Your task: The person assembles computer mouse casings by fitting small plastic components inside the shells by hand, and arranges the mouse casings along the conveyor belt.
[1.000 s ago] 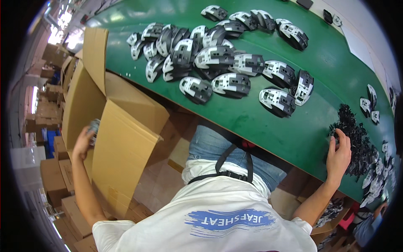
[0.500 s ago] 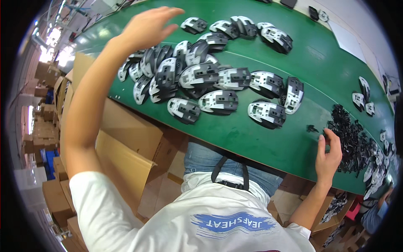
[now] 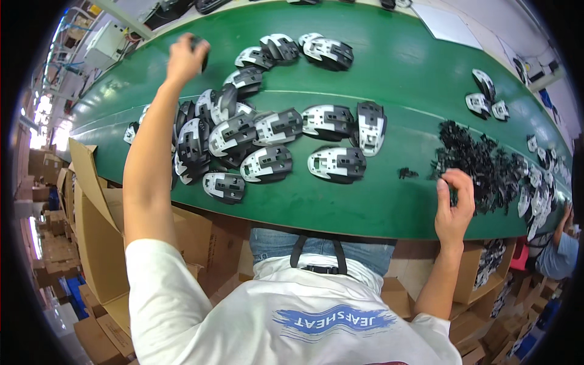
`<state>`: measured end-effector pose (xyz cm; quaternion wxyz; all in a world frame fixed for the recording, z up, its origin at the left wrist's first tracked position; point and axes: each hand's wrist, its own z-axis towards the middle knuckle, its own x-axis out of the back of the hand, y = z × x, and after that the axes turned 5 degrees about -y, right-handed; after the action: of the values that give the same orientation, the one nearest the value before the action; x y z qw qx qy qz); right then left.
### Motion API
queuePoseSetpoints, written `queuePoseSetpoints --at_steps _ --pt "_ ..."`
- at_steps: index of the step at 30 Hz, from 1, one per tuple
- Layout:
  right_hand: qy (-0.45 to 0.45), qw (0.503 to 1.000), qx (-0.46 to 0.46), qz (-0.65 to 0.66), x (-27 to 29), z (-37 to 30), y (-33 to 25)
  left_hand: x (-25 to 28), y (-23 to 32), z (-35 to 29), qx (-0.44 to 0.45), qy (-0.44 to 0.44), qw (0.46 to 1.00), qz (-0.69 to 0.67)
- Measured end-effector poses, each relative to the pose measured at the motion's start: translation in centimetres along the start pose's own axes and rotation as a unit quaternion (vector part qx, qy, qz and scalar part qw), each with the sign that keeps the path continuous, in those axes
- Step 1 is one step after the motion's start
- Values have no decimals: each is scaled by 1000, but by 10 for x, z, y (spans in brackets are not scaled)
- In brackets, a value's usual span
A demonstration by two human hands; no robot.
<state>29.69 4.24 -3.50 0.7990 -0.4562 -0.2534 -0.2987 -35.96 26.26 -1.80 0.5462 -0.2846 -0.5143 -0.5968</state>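
My left hand [image 3: 185, 59] is stretched to the far left of the green table [image 3: 389, 210]. Its fingers are closed round a dark mouse shell [image 3: 204, 53], partly hidden by the hand. My right hand [image 3: 456, 201] is by the near left edge of a heap of small black plastic parts [image 3: 480, 164]. Its fingers are curled, thumb tip close to the index finger; whatever is between them is too small to make out. One loose black part [image 3: 407, 173] lies left of that hand. Several grey-and-black mouse shells [image 3: 267, 163] are clustered at left centre, some overlapping.
More mouse shells [image 3: 328, 52] form a row farther back. White-grey pieces [image 3: 477, 104] rest at the far right, and others [image 3: 538, 188] are heaped beyond the black parts. Open cardboard boxes [image 3: 97, 225] stand below the table at left. Another person [image 3: 556, 249] sits at the right edge.
My left hand has reached the mouse shell at the far end of the back row and closed on it. The whole view has shifted; my right hand stays beside the black heap.
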Motion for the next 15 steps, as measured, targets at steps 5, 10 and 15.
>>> queuePoseSetpoints --at_steps 5,10,15 --pt "-23 1000 7 16 -13 11 -28 47 111 -27 42 144 764 -628" --pt "35 968 32 245 -23 17 -69 46 251 -151 -20 -78 476 -876" --pt "-10 957 93 274 -9 27 -117 0 287 -256 38 -233 234 -943"
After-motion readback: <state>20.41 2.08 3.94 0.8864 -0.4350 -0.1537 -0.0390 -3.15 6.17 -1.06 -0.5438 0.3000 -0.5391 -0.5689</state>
